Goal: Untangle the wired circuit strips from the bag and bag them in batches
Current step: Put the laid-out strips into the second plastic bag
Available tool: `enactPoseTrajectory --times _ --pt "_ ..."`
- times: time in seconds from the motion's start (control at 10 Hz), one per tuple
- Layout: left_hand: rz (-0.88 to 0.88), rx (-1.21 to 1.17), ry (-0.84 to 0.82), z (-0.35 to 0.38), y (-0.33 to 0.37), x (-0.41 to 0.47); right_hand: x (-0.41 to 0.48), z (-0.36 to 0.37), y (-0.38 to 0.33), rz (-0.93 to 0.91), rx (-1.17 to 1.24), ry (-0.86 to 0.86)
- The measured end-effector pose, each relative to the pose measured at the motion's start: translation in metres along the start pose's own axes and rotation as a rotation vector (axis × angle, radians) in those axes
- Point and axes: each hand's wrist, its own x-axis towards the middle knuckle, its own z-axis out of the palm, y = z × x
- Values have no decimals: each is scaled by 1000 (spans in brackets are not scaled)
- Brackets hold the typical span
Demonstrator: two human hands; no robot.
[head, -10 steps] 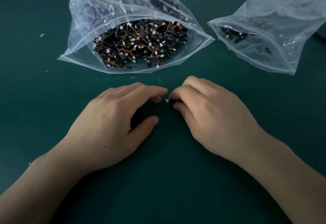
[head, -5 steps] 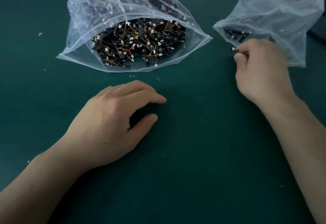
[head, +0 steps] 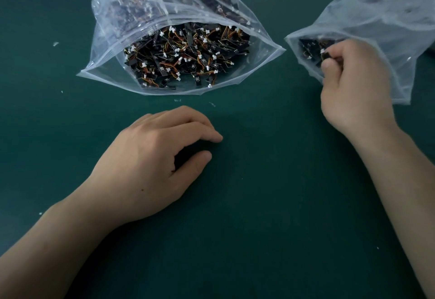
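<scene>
While the large bag (head: pixel 106 40) lies on the dark green counter (head: pixel 259 228) with its mouth gaping toward the person, the tangled strips (head: pixel 186 56) fill it in a dense heap. They are short black boards with orange, yellow and red wires and small white plugs, and more of them press against the clear wall farther back. To the right of the large bag, near it but not touching, lies the small bag (head: pixel 388 28), also of clear plastic, its mouth turned toward the large bag's right corner. The right grip (head: pixel 355 87) is at that mouth, to the right of the large bag, closed on a single strip (head: pixel 326 56). Thumb and curled fingers pinch the black piece, whose white plug shows just above the thumb, right at the small bag's open lip. A few sorted strips (head: pixel 308 49) lie just inside that lip, dark behind the plastic; how many I cannot tell. The left grip (head: pixel 150 164) rests palm down on the counter just below the large bag's mouth, nearer the person and apart from the bag. Its fingers are loosely curled and relaxed, the thumb is held away from the forefinger, and it grips nothing. White flecks (head: pixel 55 43) dot the counter to the left of the large bag and just below its lip. Far to the right of the large bag, at the top edge beyond the small bag, something dark and reddish shows, too cut off to tell.
</scene>
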Motion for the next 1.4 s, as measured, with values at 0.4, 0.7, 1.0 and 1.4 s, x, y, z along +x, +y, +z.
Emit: enactPoseTrajectory --times 0.4,0.7,1.0,1.4 --pt "6 -15 2 0 1 0 -6 1 -4 76 -124 50" --pt "4 -12 1 0 1 0 -3 -1 4 108 -75 -1" --pt "7 -11 5 1 0 0 -4 1 1 70 -141 -60" --pt "8 -7 7 1 0 0 -6 2 -3 -22 -287 -173"
